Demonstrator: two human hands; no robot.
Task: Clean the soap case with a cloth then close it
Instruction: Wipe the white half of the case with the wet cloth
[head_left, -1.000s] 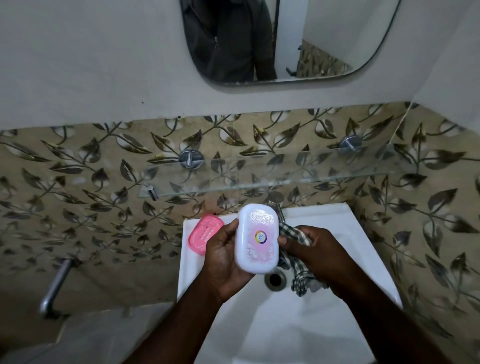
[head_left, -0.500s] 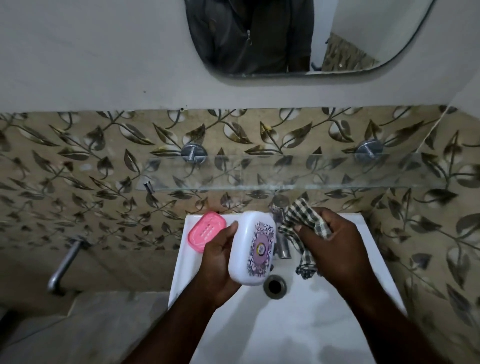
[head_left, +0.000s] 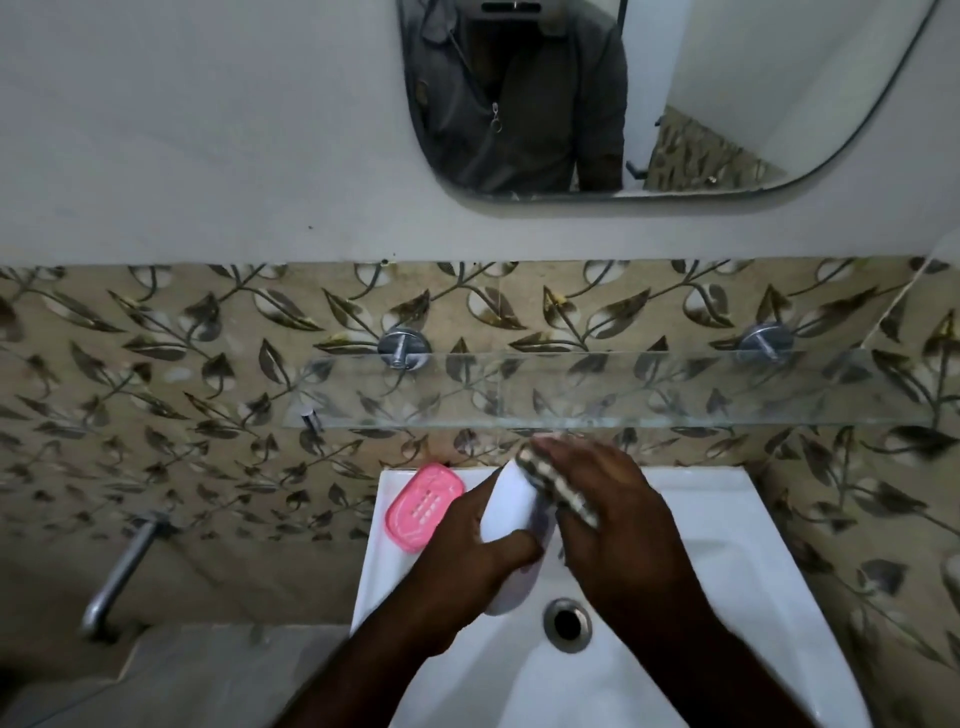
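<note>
- The left hand (head_left: 467, 540) is holding the white oval plastic soap case (head_left: 511, 512) tilted on edge over the white ceramic sink (head_left: 727, 519), close to its back rim; the fingers (head_left: 511, 545) are wrapping round the case's lower side, with more of its white body showing beneath the hand.
- The right hand (head_left: 618, 514) is lying flat over the upper side of the case and pressing the folded checked cloth (head_left: 558, 486) against it; its fingers are extending rather than clenching, pinning the cloth under the palm and fingertips.
- The blur at the far edge of the cloth suggests a wiping stroke is under way, so the cleaning step appears to be in progress and not finished.
- How much of the case is already clean cannot be told, since the hands are hiding most of its surface.
- The pink slotted plastic tray (head_left: 423, 506) is sitting on the back left corner of the sink, apart from the white piece and just beside the left hand.
- Judging from that, putting the parts together and closing the case is still remaining.
- Whether the white piece is the lid or the base cannot be told.
</note>
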